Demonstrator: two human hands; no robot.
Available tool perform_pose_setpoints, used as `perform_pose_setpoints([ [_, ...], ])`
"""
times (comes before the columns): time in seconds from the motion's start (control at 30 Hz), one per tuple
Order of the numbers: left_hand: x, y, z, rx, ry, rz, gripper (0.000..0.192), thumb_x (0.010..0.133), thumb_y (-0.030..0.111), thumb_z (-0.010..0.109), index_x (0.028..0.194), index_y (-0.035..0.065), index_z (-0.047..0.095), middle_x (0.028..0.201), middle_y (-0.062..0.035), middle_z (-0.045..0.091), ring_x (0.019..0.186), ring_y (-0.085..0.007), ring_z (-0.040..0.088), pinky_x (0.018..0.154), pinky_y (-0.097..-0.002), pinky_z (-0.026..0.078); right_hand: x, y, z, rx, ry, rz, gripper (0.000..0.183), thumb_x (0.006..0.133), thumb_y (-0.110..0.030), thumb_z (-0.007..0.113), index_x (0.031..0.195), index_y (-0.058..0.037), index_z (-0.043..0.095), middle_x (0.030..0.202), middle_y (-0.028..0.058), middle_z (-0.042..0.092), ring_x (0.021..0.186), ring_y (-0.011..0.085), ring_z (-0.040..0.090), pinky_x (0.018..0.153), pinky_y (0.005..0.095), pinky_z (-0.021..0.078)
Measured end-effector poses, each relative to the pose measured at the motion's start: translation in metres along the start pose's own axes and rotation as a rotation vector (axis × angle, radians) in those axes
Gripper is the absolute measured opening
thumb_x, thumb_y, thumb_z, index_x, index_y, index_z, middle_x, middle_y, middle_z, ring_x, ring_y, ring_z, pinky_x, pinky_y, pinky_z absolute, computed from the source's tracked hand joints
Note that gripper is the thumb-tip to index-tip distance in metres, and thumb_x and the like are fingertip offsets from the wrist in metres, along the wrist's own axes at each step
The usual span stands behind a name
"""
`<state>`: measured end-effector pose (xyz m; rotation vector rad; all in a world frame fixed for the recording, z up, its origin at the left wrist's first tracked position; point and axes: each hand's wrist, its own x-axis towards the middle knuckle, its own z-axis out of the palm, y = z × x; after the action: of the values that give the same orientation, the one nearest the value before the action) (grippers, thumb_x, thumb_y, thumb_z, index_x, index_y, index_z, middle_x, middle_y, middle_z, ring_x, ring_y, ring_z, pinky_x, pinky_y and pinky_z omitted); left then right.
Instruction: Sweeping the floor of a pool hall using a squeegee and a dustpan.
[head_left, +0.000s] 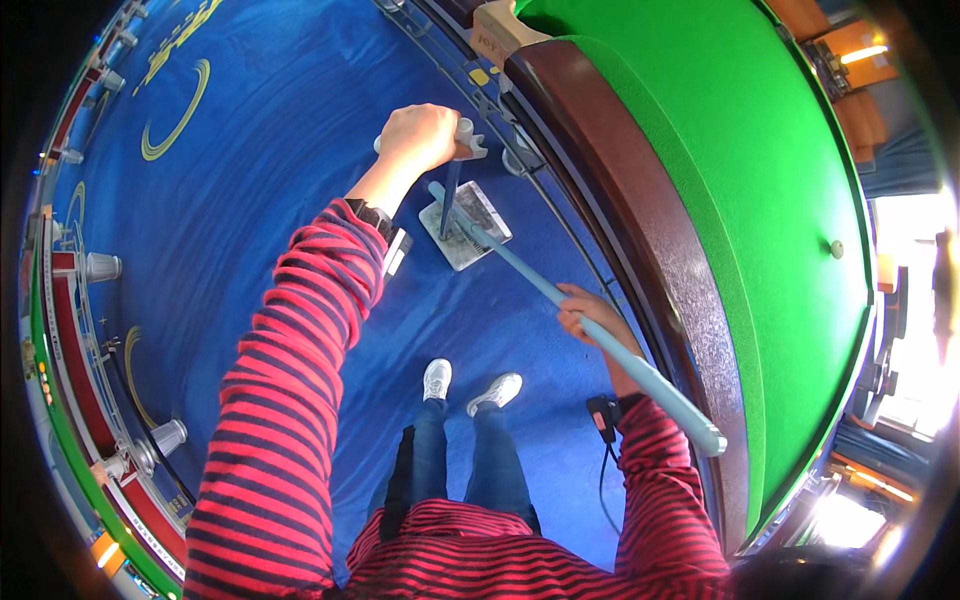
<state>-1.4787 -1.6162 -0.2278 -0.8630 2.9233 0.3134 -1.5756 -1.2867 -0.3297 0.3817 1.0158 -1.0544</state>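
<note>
My left hand (420, 139) grips the pale grey top of an upright dustpan handle (452, 191), its dark shaft running down to the pan. The dustpan (487, 211) rests on the blue floor, with dark, dusty-looking marks inside. A light blue broom (529, 276) slants across the view, its head and bristles over the pan. Around the broom's handle, partway along, my right hand (596, 315) is closed. The handle's thick end comes up beside my right forearm, near the table rail.
A billiard table with a brown wooden rail (637, 150) and green cloth (780, 225) stands close on my right. One pale ball (836, 249) lies on it. A black cable box (602, 420) with a cord is near my right forearm. Another table (75, 360) stands at left.
</note>
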Motion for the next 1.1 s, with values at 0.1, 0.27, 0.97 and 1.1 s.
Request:
perform_pose_setpoints([
  [0.1, -0.002, 0.001, 0.000, -0.008, -0.003, -0.004, 0.036, 0.060, 0.040, 0.067, 0.082, 0.0128, 0.061, 0.077, -0.0096, 0.061, 0.074, -0.0268, 0.059, 0.066, -0.0363, 0.048, -0.019, 0.004, -0.001, -0.040, 0.107, -0.048, 0.060, 0.072, -0.002, 0.050, 0.124, -0.0093, 0.020, 0.058, 0.0065, 0.045, 0.042, 0.0099, 0.042, 0.033, 0.0242, 0.0351],
  [0.27, -0.001, -0.001, 0.002, 0.011, -0.004, -0.028, 0.036, 0.060, 0.041, 0.067, 0.081, 0.0125, 0.061, 0.077, -0.0092, 0.061, 0.075, -0.0272, 0.059, 0.067, -0.0366, 0.047, 0.014, 0.011, 0.010, -0.459, 0.303, -0.233, 0.056, 0.072, -0.002, 0.049, 0.122, -0.0081, 0.023, 0.058, 0.0062, 0.045, 0.042, 0.0116, 0.043, 0.034, 0.0256, 0.0363],
  [0.97, 0.001, 0.005, 0.003, -0.041, 0.038, 0.046, 0.033, 0.060, 0.039, 0.067, 0.075, 0.0099, 0.061, 0.072, -0.0107, 0.061, 0.071, -0.0270, 0.060, 0.063, -0.0362, 0.047, -0.044, 0.029, -0.010, -0.185, 0.259, -0.125, 0.059, 0.076, -0.003, 0.046, 0.127, -0.0157, 0.019, 0.062, 0.0062, 0.045, 0.042, 0.0069, 0.040, 0.034, 0.0192, 0.0335],
  [1.1, 0.003, 0.006, -0.004, -0.062, 0.030, 0.054, 0.034, 0.060, 0.040, 0.067, 0.076, 0.0108, 0.060, 0.071, -0.0115, 0.061, 0.070, -0.0280, 0.060, 0.063, -0.0371, 0.047, -0.026, 0.026, -0.013, -0.123, 0.366, -0.263, 0.057, 0.073, -0.002, 0.047, 0.123, -0.0115, 0.022, 0.058, 0.0062, 0.043, 0.041, 0.0109, 0.042, 0.035, 0.0246, 0.0353],
])
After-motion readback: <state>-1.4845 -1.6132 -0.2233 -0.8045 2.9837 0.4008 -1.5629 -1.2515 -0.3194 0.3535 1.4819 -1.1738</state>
